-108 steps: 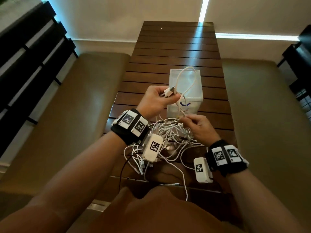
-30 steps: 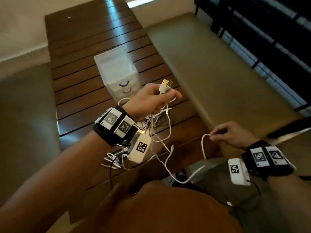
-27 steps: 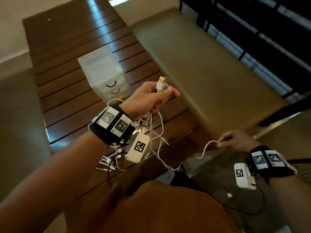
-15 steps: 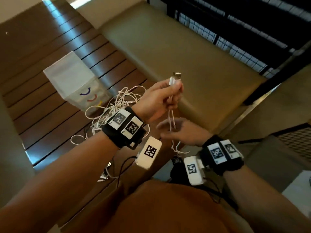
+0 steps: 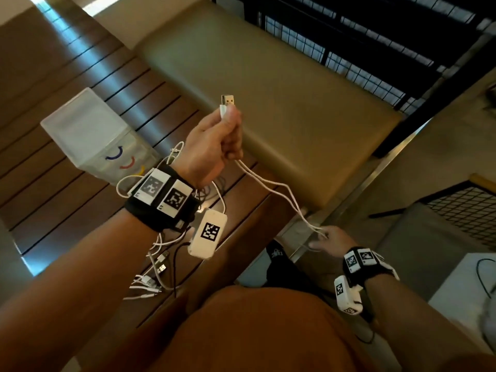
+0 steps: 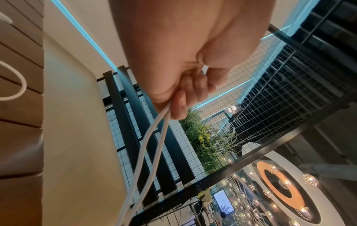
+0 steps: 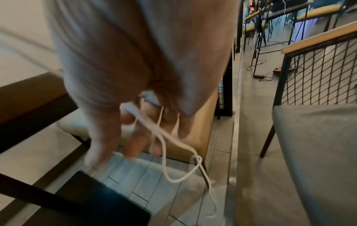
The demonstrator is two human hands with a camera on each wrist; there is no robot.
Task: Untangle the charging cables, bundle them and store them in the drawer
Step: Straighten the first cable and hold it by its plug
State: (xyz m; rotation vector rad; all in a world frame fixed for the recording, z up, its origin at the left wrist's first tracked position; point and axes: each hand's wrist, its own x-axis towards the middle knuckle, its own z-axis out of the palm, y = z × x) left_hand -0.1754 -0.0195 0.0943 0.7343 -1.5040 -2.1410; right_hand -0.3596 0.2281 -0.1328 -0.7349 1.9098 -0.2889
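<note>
My left hand (image 5: 228, 130) is raised over the table's right edge and grips a white charging cable (image 5: 273, 187), whose USB plug (image 5: 227, 101) sticks up above the thumb. Two strands of it run down and right to my right hand (image 5: 320, 236), which pinches them low beside my knee. In the left wrist view the curled fingers (image 6: 183, 97) close round both strands (image 6: 152, 137). The right wrist view is blurred; there the cable (image 7: 166, 146) loops across the fingers (image 7: 135, 145). The translucent drawer box (image 5: 88, 130) stands on the table, left of my left hand.
A tangle of other white cables (image 5: 150, 277) lies on the slatted wooden table (image 5: 67, 76) under and behind my left wrist. A padded bench (image 5: 268, 89) runs along the table's right side, with black railings (image 5: 375, 36) beyond. A mesh-backed chair (image 5: 461, 205) stands at the right.
My right hand has moved down and to the right, away from the left hand, drawing the doubled cable out between them. The left hand stays raised with the plug.
</note>
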